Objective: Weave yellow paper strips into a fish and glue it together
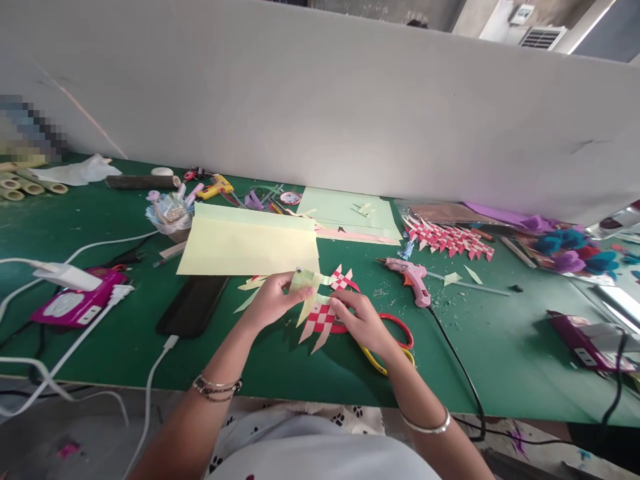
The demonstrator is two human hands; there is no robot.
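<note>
My left hand (274, 300) pinches a pale green woven paper piece (303, 283) with loose strip ends, held just above the table. The fingers of my right hand (363, 319) are closed at a pale green strip end (323, 300) of the same piece. Directly below lies a red-and-pink checkered woven paper fish (320, 320) with pointed tails. A second checkered fish (341, 277) rests just beyond my right fingers. Under my right wrist are scissors (411, 339) with red and yellow handle loops; their blades are mostly hidden.
Beyond my hands lie pale yellow paper sheets (250, 243). A pink glue gun (411, 277) with its cord is at the right, before a pile of checkered fish (450, 239). A black phone (194, 310) and a purple power strip (83, 300) with white cables sit left.
</note>
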